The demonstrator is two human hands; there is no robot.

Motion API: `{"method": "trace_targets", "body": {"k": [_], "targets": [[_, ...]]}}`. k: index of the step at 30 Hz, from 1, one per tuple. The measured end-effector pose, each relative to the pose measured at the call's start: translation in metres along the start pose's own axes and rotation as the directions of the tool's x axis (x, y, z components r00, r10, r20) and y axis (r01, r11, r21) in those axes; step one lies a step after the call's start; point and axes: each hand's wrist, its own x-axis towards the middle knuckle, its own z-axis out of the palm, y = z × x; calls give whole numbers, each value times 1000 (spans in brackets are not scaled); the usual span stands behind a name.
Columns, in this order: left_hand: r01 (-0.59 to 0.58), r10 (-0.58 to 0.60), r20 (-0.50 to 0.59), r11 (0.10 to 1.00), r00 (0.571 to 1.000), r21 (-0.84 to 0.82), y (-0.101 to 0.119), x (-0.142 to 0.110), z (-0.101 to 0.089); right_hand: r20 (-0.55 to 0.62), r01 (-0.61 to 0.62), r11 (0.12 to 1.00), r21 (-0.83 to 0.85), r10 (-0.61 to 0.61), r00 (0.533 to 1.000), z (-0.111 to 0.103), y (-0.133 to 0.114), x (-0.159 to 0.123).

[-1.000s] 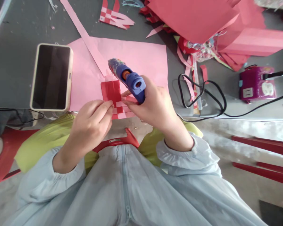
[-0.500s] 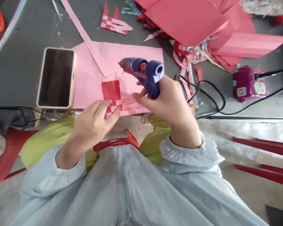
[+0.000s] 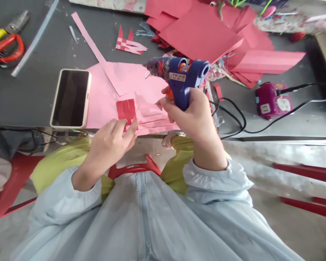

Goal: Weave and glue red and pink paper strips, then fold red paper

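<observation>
My right hand (image 3: 198,117) is closed around the grip of a blue hot glue gun (image 3: 180,78), which I hold above the pink paper with its nozzle pointing left. A fine thread of glue hangs by the nozzle. At the table's front edge, my left hand (image 3: 108,139) has its fingers pressed together on the lower end of some red paper strips (image 3: 126,108), where they cross pink paper strips (image 3: 157,124). My fingers cover most of that crossing. Under it all lies a pink paper sheet (image 3: 101,103), with one long loose pink strip (image 3: 97,54) across its top.
A phone (image 3: 70,98) lies left of the sheet. Orange and yellow scissors (image 3: 9,45) and a clear stick (image 3: 35,38) are farther left. A woven paper fish (image 3: 129,44) and red paper sheets (image 3: 198,32) lie behind. A black cord (image 3: 240,121) and a purple power socket (image 3: 274,99) are right.
The glue gun has moved up and right, away from the strips, and turned its side toward me. My left hand stays on the strips, its fingers shifted onto the crossing.
</observation>
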Motion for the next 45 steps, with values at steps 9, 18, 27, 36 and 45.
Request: {"method": "trace_targets", "body": {"k": [9, 18, 27, 36, 45], "targets": [[9, -11, -29, 996, 1000, -85, -7, -3, 0, 22, -122, 992, 14, 121, 992, -28, 0, -10], [-6, 2, -62, 998, 998, -64, -10, -2, 0, 399, -298, 950, -98, 312, 862, -43, 1, -31], [20, -23, -28, 997, 999, -78, -8, -2, 0, 492, -265, 944, -197, 329, 806, -38, 6, -33], [39, -36, 28, 991, 999, -126, -7, -4, -1, 514, -191, 944, -270, 309, 800, -38, 6, -31], [56, -48, 62, 991, 997, -125, -7, -3, 0, 521, -194, 946, -261, 307, 797, -38, 5, -32]]}}
